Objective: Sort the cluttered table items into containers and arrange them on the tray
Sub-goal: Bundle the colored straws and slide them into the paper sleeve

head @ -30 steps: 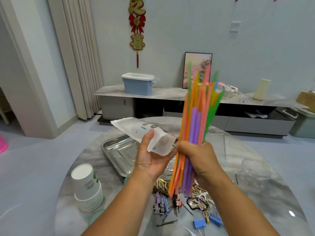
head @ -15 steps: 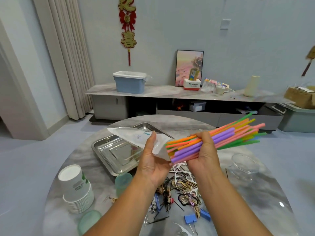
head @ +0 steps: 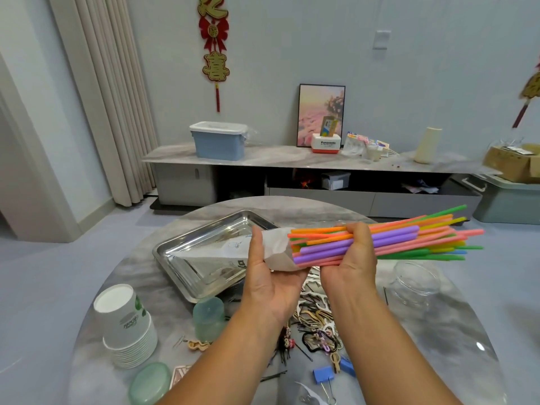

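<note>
Nearest the camera on the round marble table point(head: 455, 340), two blue binder clips point(head: 323, 375) lie at the front edge of a heap of hair clips and pins point(head: 314, 325), too tangled to count; left of the heap rests one green oval lid point(head: 150, 385), one stack of white paper cups point(head: 125, 323) and one upturned green plastic cup point(head: 209, 317). Above the heap, two hands meet: the left hand point(head: 270, 285), palm up, holds the open end of one white plastic bag point(head: 233, 252), thumb pressed along its near side, the other fingers hidden beneath it. The right hand point(head: 349, 260) wraps curled fingers point(head: 358, 232) over one thick bundle of coloured straws point(head: 409, 239), too many to count, their left ends touching the bag's mouth, the long remainder fanning out right of the fist. Right of the heap stands one clear glass jar point(head: 416, 283). Behind the bag, left of the heap, lies one steel tray point(head: 181, 267), bare of table items. Beyond the table, a long low cabinet point(head: 292, 159) carries one blue storage box point(head: 219, 140)
</note>
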{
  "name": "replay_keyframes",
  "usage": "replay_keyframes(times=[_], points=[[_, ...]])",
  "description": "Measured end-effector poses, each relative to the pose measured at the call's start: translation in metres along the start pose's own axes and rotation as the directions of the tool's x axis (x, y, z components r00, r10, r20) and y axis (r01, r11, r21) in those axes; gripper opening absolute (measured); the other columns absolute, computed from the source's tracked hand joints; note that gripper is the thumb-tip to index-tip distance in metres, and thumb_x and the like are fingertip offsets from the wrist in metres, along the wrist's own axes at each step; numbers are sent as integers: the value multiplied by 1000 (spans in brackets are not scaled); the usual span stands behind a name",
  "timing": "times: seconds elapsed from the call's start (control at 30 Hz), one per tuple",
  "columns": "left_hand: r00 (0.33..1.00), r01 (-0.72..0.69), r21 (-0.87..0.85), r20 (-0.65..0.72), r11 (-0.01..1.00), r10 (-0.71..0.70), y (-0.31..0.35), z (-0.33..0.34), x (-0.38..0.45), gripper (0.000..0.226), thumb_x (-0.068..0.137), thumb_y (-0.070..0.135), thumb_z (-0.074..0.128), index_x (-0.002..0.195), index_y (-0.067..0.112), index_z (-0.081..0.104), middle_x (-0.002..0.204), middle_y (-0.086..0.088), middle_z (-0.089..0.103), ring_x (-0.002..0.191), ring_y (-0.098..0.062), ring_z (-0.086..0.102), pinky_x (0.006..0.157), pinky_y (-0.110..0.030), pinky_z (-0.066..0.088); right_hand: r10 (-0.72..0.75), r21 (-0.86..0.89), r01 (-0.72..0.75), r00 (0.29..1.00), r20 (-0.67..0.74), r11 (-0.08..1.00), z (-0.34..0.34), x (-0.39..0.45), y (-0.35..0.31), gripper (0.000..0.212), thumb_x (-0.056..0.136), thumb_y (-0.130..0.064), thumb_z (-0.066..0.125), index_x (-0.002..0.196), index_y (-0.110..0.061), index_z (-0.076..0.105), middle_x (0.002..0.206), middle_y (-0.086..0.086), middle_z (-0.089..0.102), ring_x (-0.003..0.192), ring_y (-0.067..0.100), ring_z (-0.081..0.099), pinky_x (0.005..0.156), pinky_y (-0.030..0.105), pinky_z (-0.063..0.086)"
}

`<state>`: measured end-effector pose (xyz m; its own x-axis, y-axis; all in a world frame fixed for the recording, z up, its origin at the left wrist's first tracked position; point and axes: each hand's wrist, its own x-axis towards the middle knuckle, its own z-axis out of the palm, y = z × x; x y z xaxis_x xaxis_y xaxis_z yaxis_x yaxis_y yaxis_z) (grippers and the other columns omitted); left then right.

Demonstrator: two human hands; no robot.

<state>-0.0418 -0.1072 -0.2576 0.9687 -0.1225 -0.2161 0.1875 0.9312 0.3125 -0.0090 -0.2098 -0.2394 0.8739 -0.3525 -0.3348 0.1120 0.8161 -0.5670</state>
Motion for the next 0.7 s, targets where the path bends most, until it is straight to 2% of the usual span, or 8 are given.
replay_keyframes(times=[0.1,0.23,0.43,0.53,0.63,0.7], points=[[997,-38,-84,-76,996,32,2,8,-2,71,91,64,58,129,4,59,116,-28,70,106,-43,69,99,-60,50,-53,-12,53,999,-9,999,3,-2,-1,16,77,-10,72,87,-16,62,72,-2,63,63,18,64,64,33,57],[988,-49,-238,-152,970,12,3,11,-3,78,95,70,44,138,6,52,122,-31,66,115,-49,63,103,-66,45,-95,-18,95,995,5,995,7,-7,0,21,76,-9,74,94,-13,65,75,-1,65,65,19,67,65,34,58],[980,-79,-284,-200,956,21,3,18,-9,76,100,68,33,140,6,52,123,-31,64,115,-50,61,103,-66,44,-106,0,106,994,21,994,10,-12,-2,22,78,-10,74,97,-13,64,78,0,66,67,19,68,67,36,60],[975,-43,-283,-221,958,-22,9,22,-8,74,103,63,26,143,4,48,123,-34,61,113,-53,59,100,-69,44,-125,8,125,991,48,992,13,-14,-4,24,79,-7,72,100,-11,64,82,3,65,69,20,67,67,35,59],[978,33,-275,-188,961,-88,21,27,-7,74,106,57,18,146,0,42,120,-39,58,108,-57,58,94,-73,43,-160,16,159,979,126,987,17,-17,-8,9,79,-2,68,85,-8,66,75,4,67,61,18,66,61,30,55],[985,69,-265,-132,962,-107,25,28,-8,75,107,57,16,146,-2,42,121,-41,58,111,-60,57,93,-75,43,-194,19,194,967,166,981,19,-20,-8,12,77,1,69,77,-10,65,72,5,66,59,18,66,58,29,55]])
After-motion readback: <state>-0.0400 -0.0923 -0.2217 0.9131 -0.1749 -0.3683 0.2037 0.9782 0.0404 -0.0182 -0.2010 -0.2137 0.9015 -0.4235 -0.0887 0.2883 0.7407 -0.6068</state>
